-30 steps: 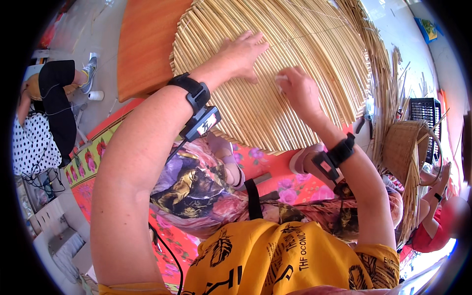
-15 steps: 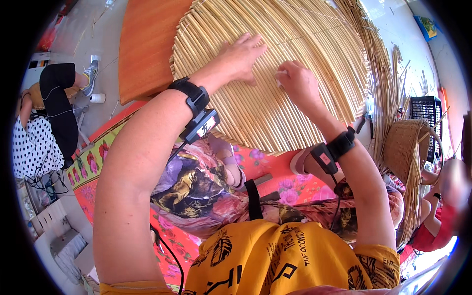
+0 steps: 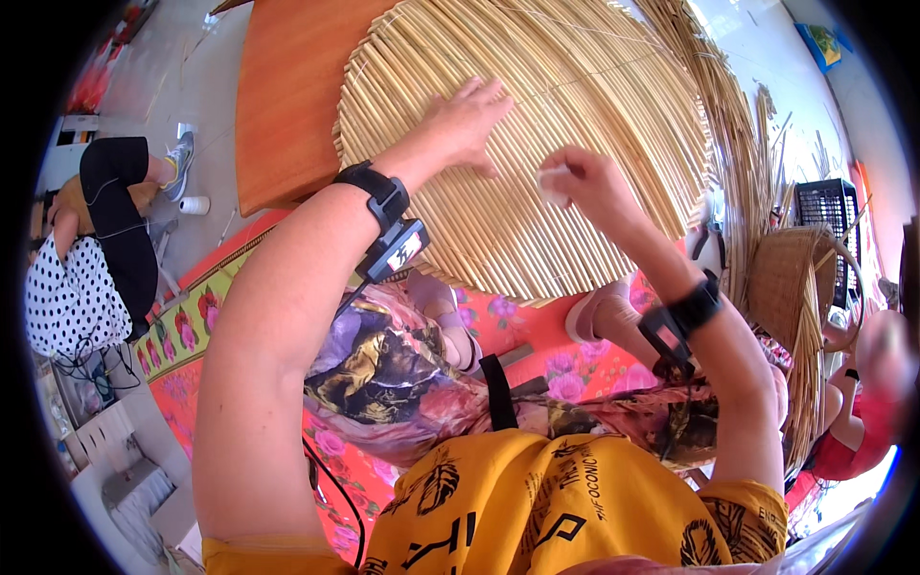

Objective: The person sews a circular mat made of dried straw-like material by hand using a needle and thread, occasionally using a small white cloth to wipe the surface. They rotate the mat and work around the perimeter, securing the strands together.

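A large round mat of pale stalks (image 3: 613, 105), laid side by side, spreads out in front of me. My left hand (image 3: 464, 126) rests on it with the fingers apart, holding nothing. To its right, my right hand (image 3: 592, 182) is closed in a pinch over the mat. Between its thumb and fingers is a small white wad (image 3: 554, 184), partly covered and blurred, so I cannot tell whether it is thread or cloth. A thin thread line crosses the stalks on the far side.
An orange wooden board (image 3: 287, 105) lies under the mat's left side. Loose stalks (image 3: 743, 134) are heaped at the right, near a woven basket (image 3: 781, 273) and a black crate (image 3: 826, 225). A thread spool (image 3: 195, 205) stands at left. Other people sit on both sides.
My right hand has drawn back slightly toward me and lifted, and more of the white wad shows. The left hand stays spread in nearly the same spot.
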Available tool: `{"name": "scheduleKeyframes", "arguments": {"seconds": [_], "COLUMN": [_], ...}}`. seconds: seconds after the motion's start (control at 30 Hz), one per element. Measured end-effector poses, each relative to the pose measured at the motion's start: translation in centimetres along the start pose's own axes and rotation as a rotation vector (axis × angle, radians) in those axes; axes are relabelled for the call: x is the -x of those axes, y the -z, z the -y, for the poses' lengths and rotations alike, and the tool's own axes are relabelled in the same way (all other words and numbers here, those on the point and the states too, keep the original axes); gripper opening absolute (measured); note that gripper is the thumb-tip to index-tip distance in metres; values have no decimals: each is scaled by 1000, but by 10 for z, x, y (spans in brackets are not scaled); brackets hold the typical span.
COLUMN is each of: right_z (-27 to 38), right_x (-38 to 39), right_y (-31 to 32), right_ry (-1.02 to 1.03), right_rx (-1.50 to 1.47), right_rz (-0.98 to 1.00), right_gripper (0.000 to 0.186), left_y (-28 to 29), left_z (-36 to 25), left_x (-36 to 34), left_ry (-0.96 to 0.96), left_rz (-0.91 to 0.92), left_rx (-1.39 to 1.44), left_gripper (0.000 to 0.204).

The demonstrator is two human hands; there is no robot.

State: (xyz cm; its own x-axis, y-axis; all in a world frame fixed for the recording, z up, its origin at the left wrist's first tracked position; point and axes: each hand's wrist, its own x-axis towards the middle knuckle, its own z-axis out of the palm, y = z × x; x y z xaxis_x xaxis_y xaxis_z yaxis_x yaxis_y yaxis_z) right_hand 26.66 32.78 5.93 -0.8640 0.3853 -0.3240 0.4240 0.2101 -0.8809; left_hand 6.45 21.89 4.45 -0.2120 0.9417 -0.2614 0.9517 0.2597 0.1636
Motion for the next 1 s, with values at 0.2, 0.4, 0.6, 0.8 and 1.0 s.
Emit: {"name": "scheduleKeyframes", "arguments": {"seconds": [0.2, 0.4, 0.6, 0.8, 1.0], "right_z": [56, 32, 18, 53, 77], "right_x": [123, 213, 238, 249, 255], "right_y": [16, -1, -11, 3, 3], "right_ry": [-26, 59, 163, 494, 772], "right_rx": [-310, -373, -794, -840, -1006], "right_rz": [153, 166, 234, 284, 399], "right_gripper": [13, 13, 15, 14, 16], "left_y": [1, 33, 43, -116, -190], "left_z": [7, -2, -78, -124, -163], "left_x": [1, 14, 82, 178, 126], "left_ry": [-72, -48, 111, 571, 412], "left_rz": [-50, -85, 490, 699, -212], "left_rx": [78, 389, 949, 1700, 2506], "left_gripper": [101, 84, 48, 76, 56]}}
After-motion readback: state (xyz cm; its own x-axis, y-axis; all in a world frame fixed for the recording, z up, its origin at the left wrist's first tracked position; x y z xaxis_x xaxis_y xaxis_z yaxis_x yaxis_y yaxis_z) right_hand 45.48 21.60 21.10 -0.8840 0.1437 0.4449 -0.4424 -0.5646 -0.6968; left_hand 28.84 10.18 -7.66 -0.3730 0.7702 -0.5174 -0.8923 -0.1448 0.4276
